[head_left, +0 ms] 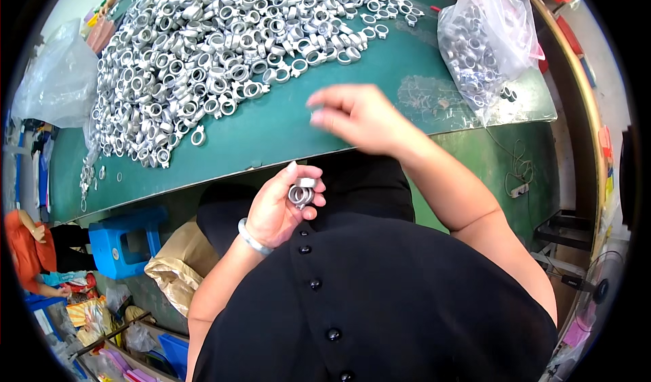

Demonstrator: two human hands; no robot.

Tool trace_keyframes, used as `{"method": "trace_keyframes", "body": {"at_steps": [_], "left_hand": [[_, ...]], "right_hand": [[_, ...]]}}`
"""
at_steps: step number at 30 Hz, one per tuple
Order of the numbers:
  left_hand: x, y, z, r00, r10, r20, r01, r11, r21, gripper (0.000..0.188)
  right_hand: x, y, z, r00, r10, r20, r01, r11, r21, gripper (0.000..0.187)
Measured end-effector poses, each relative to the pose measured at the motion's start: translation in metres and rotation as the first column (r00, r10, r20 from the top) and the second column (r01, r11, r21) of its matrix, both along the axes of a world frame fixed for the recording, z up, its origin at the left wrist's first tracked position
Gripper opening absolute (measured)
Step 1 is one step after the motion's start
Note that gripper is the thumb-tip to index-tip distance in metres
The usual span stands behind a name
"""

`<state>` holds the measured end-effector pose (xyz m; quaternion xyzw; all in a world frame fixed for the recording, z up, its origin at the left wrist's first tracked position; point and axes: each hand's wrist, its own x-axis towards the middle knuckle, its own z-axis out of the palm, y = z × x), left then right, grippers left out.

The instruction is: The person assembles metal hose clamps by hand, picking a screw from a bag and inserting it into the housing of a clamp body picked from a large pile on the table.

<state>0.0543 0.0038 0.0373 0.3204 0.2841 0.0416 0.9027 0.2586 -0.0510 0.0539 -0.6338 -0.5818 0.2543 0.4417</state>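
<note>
My left hand [277,206] is palm up in front of my body, with its fingers curled round a few silver metal rings [301,193]. Over the table's front edge is my right hand [359,116], reaching in from the right. Its thumb and forefinger stand apart and nothing shows between them; the fingertips are slightly blurred. Beyond both hands, a large heap of similar rings [224,43], many with small side lugs, covers the far and left part of the green table [298,121]. One loose ring [198,136] lies at the heap's near edge.
A clear plastic bag [475,50] of rings stands at the table's right end; another plastic bag [57,77] is at the left. Below the table are a blue stool [122,243] and a tan sack [178,260]. A person in orange [30,246] is at far left.
</note>
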Motion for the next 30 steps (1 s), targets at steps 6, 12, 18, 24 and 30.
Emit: {"method": "trace_keyframes", "body": {"at_steps": [6,12,18,24,30], "left_hand": [[-0.004,0.002,-0.003,0.999,-0.001,0.05,-0.002,0.997,0.072,0.027],[-0.003,0.003,-0.003,0.998,0.017,0.056,-0.021,0.997,0.075,0.014],[-0.003,0.004,-0.004,0.997,0.037,0.074,-0.038,0.999,0.017,0.022],[-0.003,0.003,-0.003,0.997,0.04,0.069,-0.042,0.999,0.025,0.024],[-0.002,0.002,0.0,0.997,0.069,0.045,-0.069,0.998,0.0,0.021]], "right_hand": [[0.064,0.028,-0.009,0.698,-0.441,0.564,0.436,0.887,0.153,0.022],[0.073,0.029,-0.012,0.79,-0.36,0.497,0.375,0.924,0.074,0.018],[0.038,0.005,-0.004,0.954,-0.296,-0.04,0.298,0.952,0.076,0.025],[0.008,-0.011,-0.004,0.981,-0.158,-0.115,0.186,0.934,0.304,0.053],[-0.004,-0.019,0.0,0.981,-0.18,-0.07,0.192,0.94,0.281,0.058]]}}
